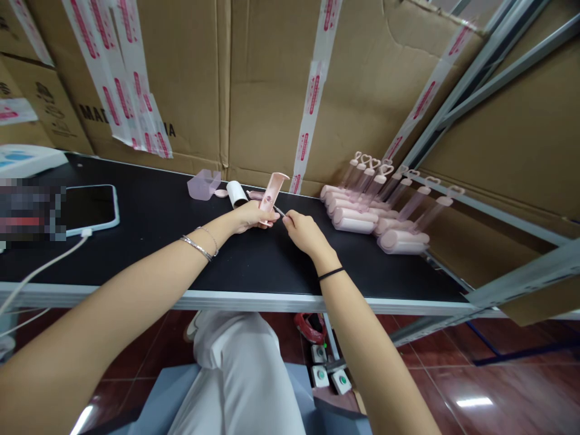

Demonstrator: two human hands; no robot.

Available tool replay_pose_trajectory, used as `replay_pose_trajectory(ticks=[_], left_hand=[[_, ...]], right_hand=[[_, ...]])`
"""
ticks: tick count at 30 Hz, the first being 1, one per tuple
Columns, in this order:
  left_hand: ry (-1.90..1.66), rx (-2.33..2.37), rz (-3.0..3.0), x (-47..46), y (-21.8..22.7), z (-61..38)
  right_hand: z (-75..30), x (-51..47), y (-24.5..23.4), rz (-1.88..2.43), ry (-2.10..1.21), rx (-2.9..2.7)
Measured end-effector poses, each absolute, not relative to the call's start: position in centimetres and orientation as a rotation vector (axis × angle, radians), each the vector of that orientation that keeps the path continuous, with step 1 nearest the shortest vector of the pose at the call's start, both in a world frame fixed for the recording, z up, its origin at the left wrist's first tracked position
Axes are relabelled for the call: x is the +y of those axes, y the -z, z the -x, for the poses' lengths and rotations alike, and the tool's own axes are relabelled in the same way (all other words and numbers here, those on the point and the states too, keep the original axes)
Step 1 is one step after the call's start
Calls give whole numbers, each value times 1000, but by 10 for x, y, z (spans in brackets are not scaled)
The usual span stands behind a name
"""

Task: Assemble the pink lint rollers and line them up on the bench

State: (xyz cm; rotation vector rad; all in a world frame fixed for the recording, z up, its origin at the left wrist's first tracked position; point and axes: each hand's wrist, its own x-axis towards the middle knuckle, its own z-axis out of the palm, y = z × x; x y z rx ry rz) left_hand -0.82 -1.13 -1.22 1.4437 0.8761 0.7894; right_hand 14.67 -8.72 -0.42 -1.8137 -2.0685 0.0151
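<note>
Above the middle of the black worktop, my left hand [251,216] is closed on a pale pink plastic piece [273,192], which is long, curved at its top and held tilted. From the right, my right hand [304,229] is closed on a thin dark metal rod [279,211]. Its far end comes close to the pink piece; whether they touch I cannot tell. Behind my left hand lie a white roll [236,194], a small pink round cap [221,193] and a translucent purple angular cover [203,184]. A pinkish part [256,195] lies partly hidden behind the pink piece.
Several pink lint rollers [356,220] with clear handles and heart-shaped loops stand grouped at the right. A phone [90,208] with a white cable lies at the left. Taped cardboard [267,90] walls the back, and a metal frame [471,90] rises at the right.
</note>
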Motion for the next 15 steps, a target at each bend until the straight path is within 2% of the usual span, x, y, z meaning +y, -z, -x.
replay_pose_trajectory(ticks=[15], left_hand=[[-775,1009,-1716,-13,13,4]], right_hand=[[-141,-94,0,1947,93,-2095]])
